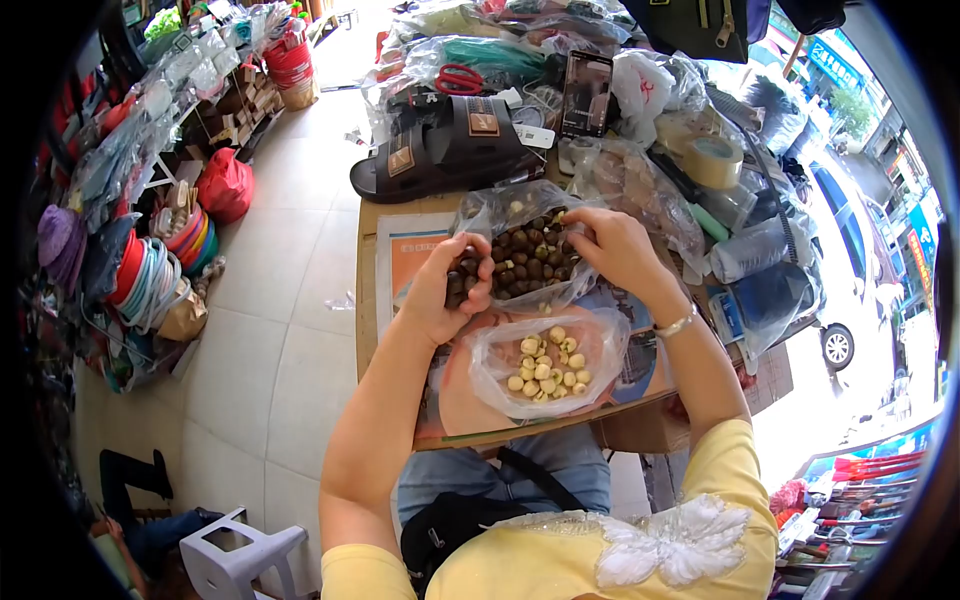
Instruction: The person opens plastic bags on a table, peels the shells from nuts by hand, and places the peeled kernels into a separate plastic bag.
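Note:
My left hand (448, 290) is curled around several dark brown lotus seeds (461, 278) at the left edge of a clear plastic bag (485, 208). That bag lies spread on the table, filled with more brown lotus seeds (530, 260). At its right edge my right hand (610, 243) has thumb and fingers drawn together over the seeds; whatever sits between the fingertips is too small to make out. Nearer my body, a second clear bag (490, 375) lies opened out, with pale peeled lotus seeds (548, 365) in it.
Dark slippers (440, 150), a phone (586, 93), red-handled scissors (459, 79) and a tape roll (713, 160) crowd the table's far side. Stacked goods (165, 250) line the left. A light stool (240, 555) stands lower left, near another person's legs (150, 515).

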A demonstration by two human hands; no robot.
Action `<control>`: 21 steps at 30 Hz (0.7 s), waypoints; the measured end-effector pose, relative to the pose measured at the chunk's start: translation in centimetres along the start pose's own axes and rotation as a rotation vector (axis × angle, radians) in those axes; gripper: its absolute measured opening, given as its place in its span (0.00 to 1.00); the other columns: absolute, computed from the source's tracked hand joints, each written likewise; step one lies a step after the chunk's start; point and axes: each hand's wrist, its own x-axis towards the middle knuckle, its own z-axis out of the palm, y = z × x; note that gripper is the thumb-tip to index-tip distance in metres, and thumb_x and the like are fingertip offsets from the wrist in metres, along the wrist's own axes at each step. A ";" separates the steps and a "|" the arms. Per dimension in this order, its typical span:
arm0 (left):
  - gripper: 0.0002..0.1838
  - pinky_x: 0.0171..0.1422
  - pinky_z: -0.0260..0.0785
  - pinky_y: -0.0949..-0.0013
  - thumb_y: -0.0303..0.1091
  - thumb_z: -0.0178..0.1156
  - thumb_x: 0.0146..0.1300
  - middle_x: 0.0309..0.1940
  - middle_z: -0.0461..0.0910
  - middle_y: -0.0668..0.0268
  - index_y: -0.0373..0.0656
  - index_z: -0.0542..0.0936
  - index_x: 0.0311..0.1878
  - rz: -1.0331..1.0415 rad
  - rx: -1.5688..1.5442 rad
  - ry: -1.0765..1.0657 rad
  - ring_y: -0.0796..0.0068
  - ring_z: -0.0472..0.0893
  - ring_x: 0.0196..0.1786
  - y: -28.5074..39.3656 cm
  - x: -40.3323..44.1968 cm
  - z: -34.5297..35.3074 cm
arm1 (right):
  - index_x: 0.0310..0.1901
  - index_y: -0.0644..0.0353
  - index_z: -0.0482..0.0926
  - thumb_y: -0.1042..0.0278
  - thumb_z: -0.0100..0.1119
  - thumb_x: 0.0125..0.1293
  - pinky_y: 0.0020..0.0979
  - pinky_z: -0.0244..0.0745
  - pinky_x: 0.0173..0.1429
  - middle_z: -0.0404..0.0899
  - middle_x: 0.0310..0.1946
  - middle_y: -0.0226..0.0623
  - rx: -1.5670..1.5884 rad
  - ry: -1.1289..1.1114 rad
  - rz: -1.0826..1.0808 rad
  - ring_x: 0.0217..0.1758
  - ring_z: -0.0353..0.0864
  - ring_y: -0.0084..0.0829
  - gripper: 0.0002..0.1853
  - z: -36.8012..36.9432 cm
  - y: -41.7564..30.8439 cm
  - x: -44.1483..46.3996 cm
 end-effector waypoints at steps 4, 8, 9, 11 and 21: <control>0.13 0.22 0.58 0.79 0.44 0.54 0.73 0.33 0.72 0.65 0.44 0.73 0.38 0.031 0.056 -0.011 0.77 0.70 0.27 -0.2 0.3 -0.9 | 0.47 0.55 0.81 0.62 0.63 0.60 0.44 0.78 0.45 0.83 0.37 0.42 -0.286 0.124 -0.023 0.43 0.83 0.45 0.14 1.2 1.0 1.9; 0.10 0.23 0.58 0.79 0.40 0.57 0.72 0.35 0.73 0.66 0.43 0.76 0.41 0.028 0.107 0.090 0.79 0.71 0.28 -0.3 0.1 0.4 | 0.45 0.55 0.81 0.62 0.63 0.59 0.44 0.77 0.44 0.83 0.34 0.41 -0.330 0.190 -0.025 0.41 0.83 0.46 0.13 1.1 1.5 2.2; 0.09 0.23 0.58 0.80 0.38 0.58 0.71 0.35 0.73 0.68 0.42 0.78 0.45 0.039 0.149 0.101 0.80 0.70 0.28 -0.4 0.1 0.6 | 0.46 0.56 0.82 0.65 0.63 0.59 0.39 0.75 0.40 0.82 0.31 0.39 -0.213 0.151 0.023 0.35 0.81 0.39 0.13 0.5 0.8 1.9; 0.10 0.23 0.58 0.80 0.37 0.60 0.70 0.35 0.73 0.69 0.41 0.79 0.48 0.060 0.182 0.117 0.81 0.70 0.28 -0.4 0.1 1.0 | 0.46 0.58 0.82 0.68 0.63 0.59 0.33 0.73 0.36 0.81 0.29 0.36 -0.099 0.103 0.062 0.30 0.80 0.32 0.13 -0.2 -0.4 1.4; 0.15 0.23 0.55 0.81 0.39 0.64 0.68 0.22 0.72 0.76 0.39 0.81 0.51 0.041 0.505 0.120 0.87 0.65 0.22 -0.9 -0.4 2.4 | 0.51 0.57 0.82 0.75 0.62 0.61 0.24 0.69 0.34 0.75 0.27 0.29 0.460 -0.011 -0.120 0.28 0.70 0.19 0.15 0.1 -6.2 -1.5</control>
